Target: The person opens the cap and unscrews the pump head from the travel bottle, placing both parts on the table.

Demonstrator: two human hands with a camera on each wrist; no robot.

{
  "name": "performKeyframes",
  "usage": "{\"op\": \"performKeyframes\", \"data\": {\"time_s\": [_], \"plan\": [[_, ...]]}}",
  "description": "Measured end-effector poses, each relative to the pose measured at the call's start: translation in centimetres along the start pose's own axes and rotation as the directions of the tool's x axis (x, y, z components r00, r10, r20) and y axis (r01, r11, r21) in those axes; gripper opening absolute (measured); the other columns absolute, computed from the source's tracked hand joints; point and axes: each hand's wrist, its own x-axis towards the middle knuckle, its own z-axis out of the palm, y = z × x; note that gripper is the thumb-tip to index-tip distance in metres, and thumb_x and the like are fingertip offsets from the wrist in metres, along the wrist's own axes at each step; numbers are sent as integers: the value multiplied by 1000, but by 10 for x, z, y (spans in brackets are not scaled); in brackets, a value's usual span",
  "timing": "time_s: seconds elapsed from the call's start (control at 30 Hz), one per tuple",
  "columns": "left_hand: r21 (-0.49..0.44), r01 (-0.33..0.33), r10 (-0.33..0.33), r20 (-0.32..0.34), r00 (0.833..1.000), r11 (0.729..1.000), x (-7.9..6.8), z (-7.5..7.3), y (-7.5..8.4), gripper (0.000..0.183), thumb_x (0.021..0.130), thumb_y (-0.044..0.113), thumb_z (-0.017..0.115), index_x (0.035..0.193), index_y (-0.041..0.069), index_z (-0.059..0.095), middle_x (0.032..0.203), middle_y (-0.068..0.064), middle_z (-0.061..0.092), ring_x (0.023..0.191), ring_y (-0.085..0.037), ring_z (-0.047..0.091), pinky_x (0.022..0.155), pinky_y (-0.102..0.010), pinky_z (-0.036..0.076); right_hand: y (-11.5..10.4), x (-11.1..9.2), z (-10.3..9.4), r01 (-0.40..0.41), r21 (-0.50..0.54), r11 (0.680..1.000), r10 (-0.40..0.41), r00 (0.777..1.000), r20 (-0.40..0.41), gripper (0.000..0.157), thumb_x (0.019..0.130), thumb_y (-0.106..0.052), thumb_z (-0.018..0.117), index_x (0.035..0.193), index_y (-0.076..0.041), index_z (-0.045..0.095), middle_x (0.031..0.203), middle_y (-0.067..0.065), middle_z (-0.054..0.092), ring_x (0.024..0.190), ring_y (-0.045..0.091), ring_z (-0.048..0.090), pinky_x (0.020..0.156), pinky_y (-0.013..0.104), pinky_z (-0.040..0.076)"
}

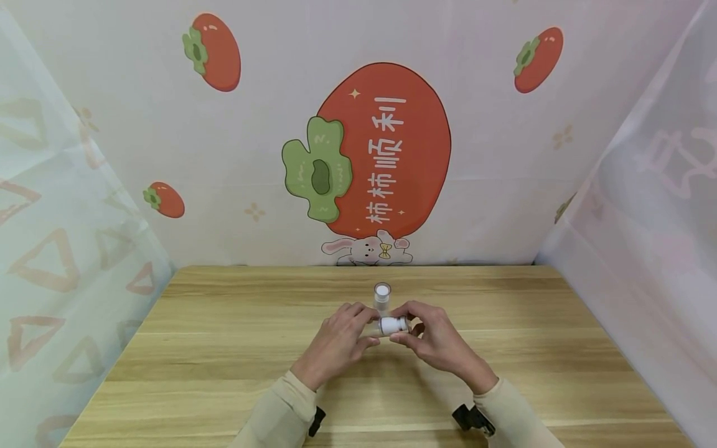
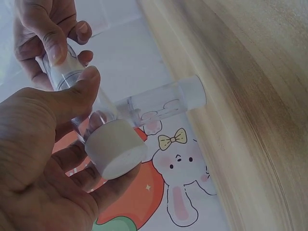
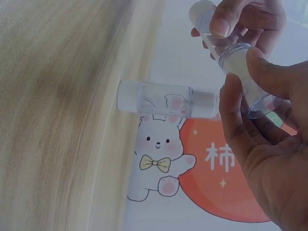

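Both hands hold one small clear cosmetic bottle (image 1: 394,324) sideways above the table. My left hand (image 1: 336,344) grips its see-through body, close to the thick white base (image 2: 115,150). At the other end my right hand (image 1: 439,341) pinches the clear cap (image 3: 239,69), with a white part showing inside, between thumb and fingers. Just beyond the hands, a second clear bottle (image 3: 166,100) of the same look stands upright on the table, its white base down and its clear-capped top (image 1: 383,290) up.
The wood-grain table (image 1: 224,354) spreads out on both sides of the hands. A white cloth backdrop (image 1: 269,236) printed with persimmons and a rabbit rises at its back edge. Printed cloth also hangs at left and right. Black mounts (image 1: 473,419) sit at the wrists.
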Motion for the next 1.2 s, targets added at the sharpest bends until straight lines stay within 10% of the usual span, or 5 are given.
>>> {"op": "performKeyframes", "data": {"time_s": [1.2], "plan": [[-5, 66, -65, 39, 997, 998, -6, 2, -13, 37, 86, 24, 83, 117, 12, 67, 108, 0, 66, 97, -17, 60, 76, -37, 55, 12, -9, -13, -56, 1, 998, 56, 997, -49, 35, 85, -3, 82, 115, -11, 67, 100, -4, 66, 84, 14, 63, 63, 26, 58]]}}
